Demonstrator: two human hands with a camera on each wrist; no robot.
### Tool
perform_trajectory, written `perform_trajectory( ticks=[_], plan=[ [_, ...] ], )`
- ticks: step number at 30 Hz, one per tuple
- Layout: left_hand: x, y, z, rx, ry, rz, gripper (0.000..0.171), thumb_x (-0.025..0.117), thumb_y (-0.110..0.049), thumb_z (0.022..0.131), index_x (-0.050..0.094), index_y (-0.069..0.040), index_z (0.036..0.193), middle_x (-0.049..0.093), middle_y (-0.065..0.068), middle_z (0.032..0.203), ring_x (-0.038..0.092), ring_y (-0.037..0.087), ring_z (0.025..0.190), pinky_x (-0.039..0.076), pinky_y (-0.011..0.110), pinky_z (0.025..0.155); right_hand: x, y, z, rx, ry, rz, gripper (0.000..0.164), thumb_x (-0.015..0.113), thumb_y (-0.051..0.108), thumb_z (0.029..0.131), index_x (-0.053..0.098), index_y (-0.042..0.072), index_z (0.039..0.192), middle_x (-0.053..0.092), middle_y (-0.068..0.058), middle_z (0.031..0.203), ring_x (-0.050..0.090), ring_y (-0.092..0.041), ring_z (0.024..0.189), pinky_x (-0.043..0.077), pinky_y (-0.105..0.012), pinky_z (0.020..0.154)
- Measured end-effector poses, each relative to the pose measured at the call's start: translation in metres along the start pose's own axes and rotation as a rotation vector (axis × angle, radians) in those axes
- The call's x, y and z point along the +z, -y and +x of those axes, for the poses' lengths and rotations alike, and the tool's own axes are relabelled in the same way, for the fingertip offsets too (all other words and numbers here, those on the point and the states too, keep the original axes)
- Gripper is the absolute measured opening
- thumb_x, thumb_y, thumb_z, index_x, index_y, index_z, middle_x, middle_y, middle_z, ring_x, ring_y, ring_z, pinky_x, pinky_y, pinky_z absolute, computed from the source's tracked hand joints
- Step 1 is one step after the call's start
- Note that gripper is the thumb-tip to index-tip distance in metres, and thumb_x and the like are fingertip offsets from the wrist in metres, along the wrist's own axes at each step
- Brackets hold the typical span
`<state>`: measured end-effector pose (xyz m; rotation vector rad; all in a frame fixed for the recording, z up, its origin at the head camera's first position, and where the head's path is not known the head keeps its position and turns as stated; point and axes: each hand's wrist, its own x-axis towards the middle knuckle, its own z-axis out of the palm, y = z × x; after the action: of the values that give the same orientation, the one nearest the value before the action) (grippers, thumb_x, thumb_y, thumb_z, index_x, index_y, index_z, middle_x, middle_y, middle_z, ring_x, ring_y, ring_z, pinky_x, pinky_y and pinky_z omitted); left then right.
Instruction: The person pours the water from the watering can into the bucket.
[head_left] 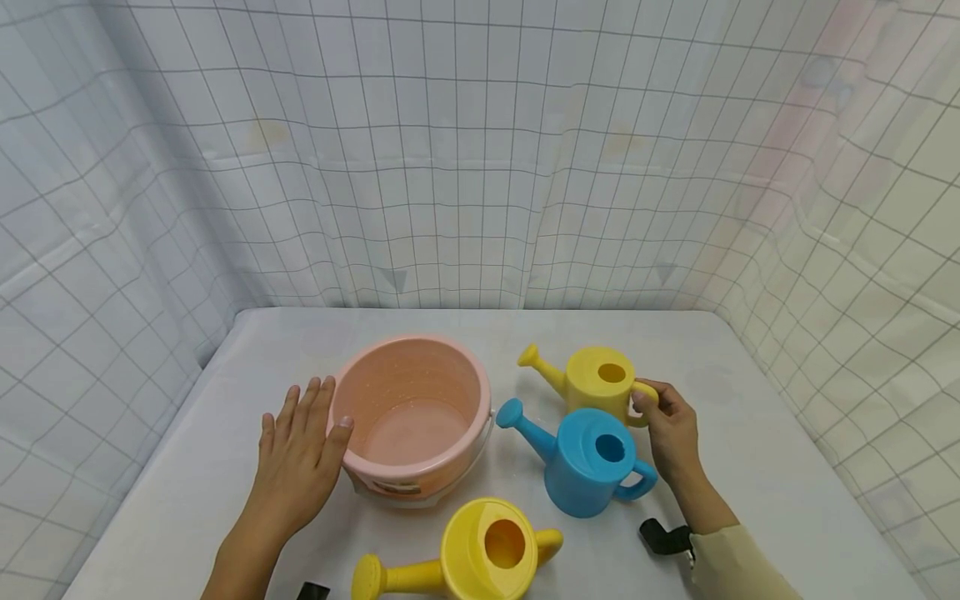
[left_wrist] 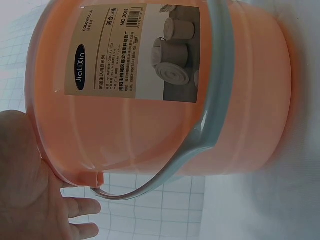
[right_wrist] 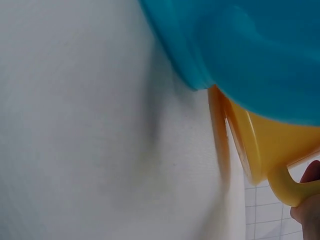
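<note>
My left hand (head_left: 298,458) lies with straight fingers along the left side of a pink plastic bucket (head_left: 416,367), thumb over its rim. The left wrist view shows the bucket's wall (left_wrist: 125,135) with a printed label (left_wrist: 110,55) and a pale grey carrying handle (left_wrist: 222,75). At the back right, my right hand (head_left: 677,429) grips the handle of a yellow watering can (head_left: 588,392), whose spout points left. Just in front of it is a blue watering can (head_left: 570,479), which partly hides the yellow one in the right wrist view.
A second yellow watering can (head_left: 468,542) stands at the front edge of view, spout to the left. A black curved object (head_left: 663,537) is by the right sleeve (head_left: 738,567). White gridded curtains (head_left: 480,167) enclose the white table (head_left: 757,450) at the back and sides.
</note>
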<state>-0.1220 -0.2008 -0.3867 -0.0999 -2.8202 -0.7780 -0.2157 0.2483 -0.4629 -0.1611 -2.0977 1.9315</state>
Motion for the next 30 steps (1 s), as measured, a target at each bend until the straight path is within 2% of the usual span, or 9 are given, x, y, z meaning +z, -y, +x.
perform_trajectory(
  ticks=[13, 21, 26, 30],
  plan=[
    [-0.001, -0.001, 0.0, -0.004, 0.007, -0.003, 0.061, 0.027, -0.043, 0.102, 0.008, -0.016, 0.154, 0.013, 0.02, 0.158, -0.004, 0.038, 0.147, -0.009, 0.064, 0.112, 0.0, -0.005, -0.003, 0.022, 0.001, 0.031, 0.03, 0.061, 0.02, 0.092, 0.058, 0.002, 0.115, 0.061, 0.006, 0.1, 0.056, -0.014, 0.089, 0.053, -0.025, 0.081],
    [0.0, -0.001, 0.0, 0.002, -0.002, -0.004, 0.06, 0.027, -0.042, 0.102, 0.008, -0.017, 0.154, 0.014, 0.021, 0.157, -0.003, 0.039, 0.147, -0.008, 0.065, 0.111, 0.005, 0.016, -0.012, 0.021, 0.017, 0.026, 0.028, 0.06, 0.016, 0.093, 0.057, -0.002, 0.114, 0.061, 0.008, 0.098, 0.059, -0.017, 0.09, 0.052, -0.023, 0.084],
    [0.0, 0.0, 0.0, 0.004, -0.005, -0.001, 0.06, 0.027, -0.042, 0.102, 0.008, -0.017, 0.154, 0.013, 0.021, 0.157, -0.003, 0.039, 0.147, -0.008, 0.066, 0.111, 0.004, 0.015, -0.013, 0.029, 0.026, 0.001, 0.029, 0.059, 0.017, 0.094, 0.057, -0.003, 0.114, 0.062, 0.009, 0.098, 0.061, -0.019, 0.094, 0.052, -0.023, 0.086],
    [0.0, 0.0, 0.0, 0.001, 0.002, 0.001, 0.061, 0.027, -0.043, 0.102, 0.007, -0.017, 0.154, 0.013, 0.02, 0.158, -0.003, 0.039, 0.147, -0.008, 0.065, 0.112, 0.004, 0.014, -0.014, 0.046, 0.032, -0.017, 0.03, 0.059, 0.019, 0.094, 0.057, -0.002, 0.114, 0.062, 0.011, 0.098, 0.06, -0.016, 0.094, 0.051, -0.021, 0.087]
  ],
)
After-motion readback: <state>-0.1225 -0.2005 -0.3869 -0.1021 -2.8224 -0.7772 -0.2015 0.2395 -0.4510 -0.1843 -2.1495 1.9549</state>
